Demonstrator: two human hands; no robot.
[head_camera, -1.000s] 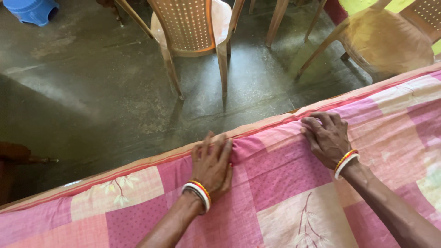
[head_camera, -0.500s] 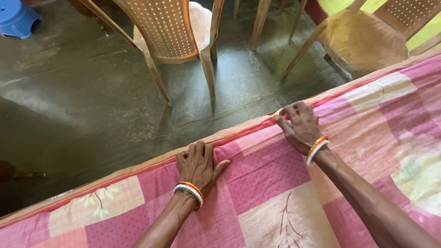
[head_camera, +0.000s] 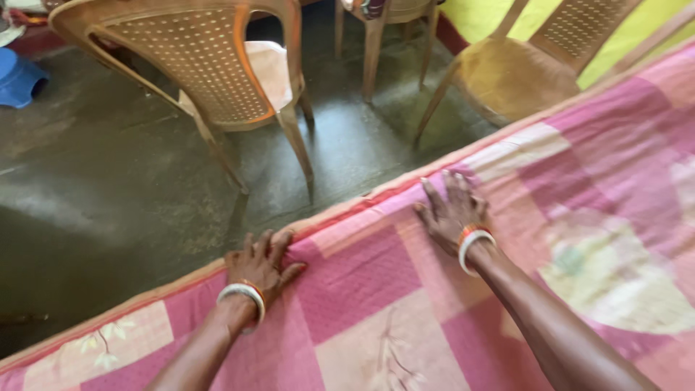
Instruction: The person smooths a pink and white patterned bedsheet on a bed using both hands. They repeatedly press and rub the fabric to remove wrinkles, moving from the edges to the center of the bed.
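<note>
Your left hand (head_camera: 262, 265) lay flat on the pink patchwork bedspread (head_camera: 507, 289), right at its far edge, fingers spread and gripping nothing, the fingertips reaching the orange piping along that border. Your right hand (head_camera: 450, 210) also rested palm down near the same far edge, well apart from the left, open and loose, though the blur there made it hard to tell whether the fingertips curled over the hem. Both wrists wore white and orange bangles (head_camera: 244, 297). The bedspread covered the whole near surface, its squares of pink and cream with pale leaf prints. Beyond the far edge, on the dark floor (head_camera: 108, 188), stood a brown plastic chair (head_camera: 217, 80), with a second chair (head_camera: 528, 72) off toward the far right corner.
</note>
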